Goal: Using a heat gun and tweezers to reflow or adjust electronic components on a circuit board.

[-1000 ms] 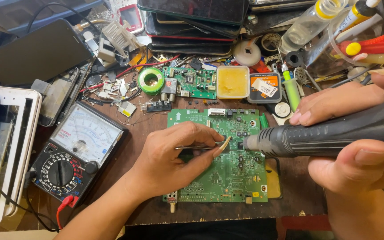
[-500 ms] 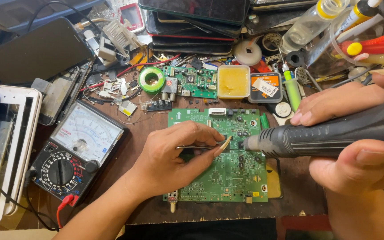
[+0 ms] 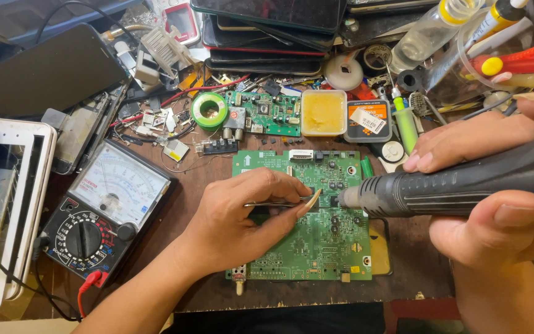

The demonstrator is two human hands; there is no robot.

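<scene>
Head view: a green circuit board lies flat on my cluttered bench. My right hand grips a dark hot-air handpiece, lying left-right, nozzle pointing left at the board. My left hand pinches tweezers, tips pointing right.

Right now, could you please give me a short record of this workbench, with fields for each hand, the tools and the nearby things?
Left hand: left hand rests on the green circuit board and pinches metal tweezers, tips near the middle of the board.
Right hand: right hand grips a black hot-air handpiece, nozzle aimed at the tweezer tips.
Meter: analog multimeter left of the board.
Behind the board: yellow flux tub, green solder spool.
Surface: dark wooden bench.
</scene>
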